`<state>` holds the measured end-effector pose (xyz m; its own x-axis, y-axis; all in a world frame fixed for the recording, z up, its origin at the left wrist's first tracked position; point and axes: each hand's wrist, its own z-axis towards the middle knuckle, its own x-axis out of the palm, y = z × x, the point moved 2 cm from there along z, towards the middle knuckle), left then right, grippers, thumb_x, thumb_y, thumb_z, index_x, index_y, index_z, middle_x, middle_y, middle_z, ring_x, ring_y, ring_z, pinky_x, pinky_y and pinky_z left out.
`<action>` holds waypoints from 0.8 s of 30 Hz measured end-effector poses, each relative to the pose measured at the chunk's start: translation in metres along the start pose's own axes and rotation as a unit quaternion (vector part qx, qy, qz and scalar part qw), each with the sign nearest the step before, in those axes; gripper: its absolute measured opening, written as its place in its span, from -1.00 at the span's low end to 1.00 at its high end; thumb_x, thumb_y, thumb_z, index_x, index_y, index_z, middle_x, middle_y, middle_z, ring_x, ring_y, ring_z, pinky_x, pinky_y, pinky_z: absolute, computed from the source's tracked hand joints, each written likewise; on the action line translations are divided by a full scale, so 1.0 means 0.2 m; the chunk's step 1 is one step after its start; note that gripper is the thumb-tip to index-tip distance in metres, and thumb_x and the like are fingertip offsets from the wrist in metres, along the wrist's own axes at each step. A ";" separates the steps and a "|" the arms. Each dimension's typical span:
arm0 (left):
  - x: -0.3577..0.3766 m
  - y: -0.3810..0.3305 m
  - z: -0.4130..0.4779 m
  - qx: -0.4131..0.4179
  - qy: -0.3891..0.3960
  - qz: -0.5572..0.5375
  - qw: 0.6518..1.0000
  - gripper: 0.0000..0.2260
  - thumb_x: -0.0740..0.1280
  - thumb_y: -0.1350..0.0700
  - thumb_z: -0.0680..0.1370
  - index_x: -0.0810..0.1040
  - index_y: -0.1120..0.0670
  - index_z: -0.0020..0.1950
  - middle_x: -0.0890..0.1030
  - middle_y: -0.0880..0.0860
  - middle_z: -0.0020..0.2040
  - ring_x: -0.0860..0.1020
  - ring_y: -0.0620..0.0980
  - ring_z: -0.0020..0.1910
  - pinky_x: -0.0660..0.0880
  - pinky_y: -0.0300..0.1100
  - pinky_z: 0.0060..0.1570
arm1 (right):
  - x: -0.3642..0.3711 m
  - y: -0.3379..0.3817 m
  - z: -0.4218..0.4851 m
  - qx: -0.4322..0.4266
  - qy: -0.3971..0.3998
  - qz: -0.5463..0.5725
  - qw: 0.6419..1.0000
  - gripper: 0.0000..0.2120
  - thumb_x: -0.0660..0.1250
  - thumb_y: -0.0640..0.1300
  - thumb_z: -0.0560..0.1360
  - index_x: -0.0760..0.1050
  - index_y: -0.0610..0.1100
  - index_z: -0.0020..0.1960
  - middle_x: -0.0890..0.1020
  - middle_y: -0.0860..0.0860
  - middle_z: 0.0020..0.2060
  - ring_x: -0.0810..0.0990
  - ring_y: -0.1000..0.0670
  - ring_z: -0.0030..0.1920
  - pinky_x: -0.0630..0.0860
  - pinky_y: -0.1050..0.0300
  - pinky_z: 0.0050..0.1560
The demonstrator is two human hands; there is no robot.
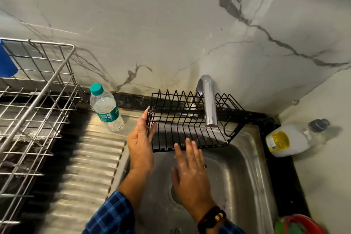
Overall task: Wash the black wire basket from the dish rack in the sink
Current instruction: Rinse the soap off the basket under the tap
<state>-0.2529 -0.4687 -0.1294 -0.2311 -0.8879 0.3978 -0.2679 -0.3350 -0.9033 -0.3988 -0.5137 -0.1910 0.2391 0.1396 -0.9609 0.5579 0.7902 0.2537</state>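
Observation:
The black wire basket [191,121] is held over the steel sink [245,159], under the chrome tap [208,104]. My left hand [141,144] grips the basket's left end, thumb behind the wires and fingers in front. My right hand [190,169] is soapy, with straight fingers, and its fingertips reach the basket's front lower edge. A thin stream of water falls from the tap through the basket.
A steel dish rack [36,112] stands at the left beside the ribbed drainboard [85,173]. A water bottle with a teal cap [105,107] stands behind the drainboard. A white detergent bottle [290,139] lies on the right counter. A red bowl [303,224] sits at bottom right.

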 end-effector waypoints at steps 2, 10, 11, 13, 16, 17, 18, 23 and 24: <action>-0.01 -0.02 0.00 0.026 0.015 0.010 0.999 -0.63 0.16 -0.06 0.61 0.55 0.09 0.30 0.67 -0.13 0.21 0.51 0.03 0.38 0.47 -0.01 0.35 | 0.02 0.00 -0.02 -0.042 0.010 -0.008 0.999 -0.33 0.20 -0.02 0.56 0.04 -0.08 0.61 0.09 -0.13 0.59 0.03 -0.14 0.59 0.13 -0.13 0.52; 0.00 -0.02 -0.06 0.052 0.069 0.069 0.994 -0.66 0.10 -0.03 0.68 0.51 -0.07 0.39 0.55 -0.13 0.39 0.42 -0.12 0.45 0.34 0.09 0.47 | -0.04 0.16 0.02 -0.160 0.030 0.047 0.986 -0.31 0.28 -0.09 0.54 0.07 -0.12 0.59 0.16 -0.05 0.57 0.12 -0.03 0.57 0.21 -0.07 0.51; -0.01 -0.02 -0.05 0.043 0.063 0.058 0.995 -0.67 0.12 -0.05 0.65 0.54 -0.07 0.35 0.56 -0.11 0.38 0.44 -0.11 0.44 0.36 0.09 0.45 | -0.05 0.13 0.03 -0.161 0.024 0.049 0.985 -0.29 0.32 -0.15 0.52 0.10 -0.07 0.59 0.18 -0.01 0.56 0.12 0.00 0.57 0.17 -0.04 0.53; -0.02 -0.04 -0.03 0.021 0.035 0.022 0.999 -0.66 0.23 -0.16 0.59 0.61 -0.08 0.27 0.60 -0.06 0.34 0.47 -0.05 0.42 0.41 0.07 0.42 | -0.06 0.02 0.06 -0.147 0.017 0.048 0.988 -0.23 0.38 -0.26 0.46 0.15 -0.01 0.58 0.23 0.04 0.55 0.12 0.05 0.57 0.13 -0.06 0.54; -0.06 -0.07 -0.01 0.017 0.015 -0.005 1.000 -0.63 0.32 -0.28 0.53 0.67 -0.12 0.19 0.65 -0.10 0.27 0.52 -0.02 0.38 0.48 -0.07 0.35 | -0.08 -0.24 0.09 -0.038 0.010 -0.028 0.999 -0.18 0.41 -0.29 0.45 0.11 0.01 0.58 0.21 0.04 0.56 0.11 0.01 0.57 0.07 -0.13 0.53; -0.06 -0.08 0.00 0.026 0.022 0.009 0.999 -0.70 0.23 -0.18 0.61 0.63 -0.11 0.22 0.65 -0.16 0.24 0.53 -0.06 0.36 0.48 -0.09 0.35 | -0.08 -0.32 0.09 -0.001 0.010 -0.057 0.998 -0.15 0.41 -0.31 0.43 0.09 -0.01 0.59 0.18 0.02 0.56 0.12 0.01 0.57 0.03 -0.15 0.52; -0.07 -0.09 -0.01 0.035 0.031 0.025 0.999 -0.72 0.14 -0.04 0.67 0.58 -0.10 0.27 0.66 -0.21 0.21 0.54 -0.12 0.34 0.47 -0.08 0.36 | -0.10 -0.36 0.10 0.020 0.011 -0.079 0.997 -0.13 0.41 -0.34 0.40 0.08 -0.04 0.59 0.15 0.00 0.57 0.14 0.01 0.56 0.02 -0.18 0.51; -0.09 -0.19 0.01 0.064 0.022 0.056 0.996 -0.71 0.09 0.14 0.71 0.54 0.05 0.33 0.68 -0.22 0.14 0.59 -0.16 0.26 0.52 -0.06 0.31 | -0.17 -0.33 0.10 -0.035 -0.014 -0.170 0.985 -0.30 0.32 -0.39 0.35 0.32 -0.24 0.49 0.28 -0.20 0.52 0.22 -0.21 0.53 0.20 -0.42 0.39; -0.10 -0.23 0.03 0.067 0.018 0.067 0.995 -0.71 0.11 0.13 0.71 0.55 0.08 0.34 0.69 -0.21 0.12 0.60 -0.17 0.22 0.53 -0.07 0.28 | -0.18 -0.34 0.11 -0.042 -0.010 -0.190 0.981 -0.28 0.38 -0.42 0.33 0.36 -0.23 0.47 0.27 -0.20 0.52 0.18 -0.21 0.54 0.16 -0.43 0.38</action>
<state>-0.2307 -0.4375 -0.0974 -0.2912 -0.9160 0.2759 -0.1056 -0.2559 -0.9609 -0.4275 -0.5856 -0.1702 0.0422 -0.1865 -0.9816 0.5426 0.8292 -0.1342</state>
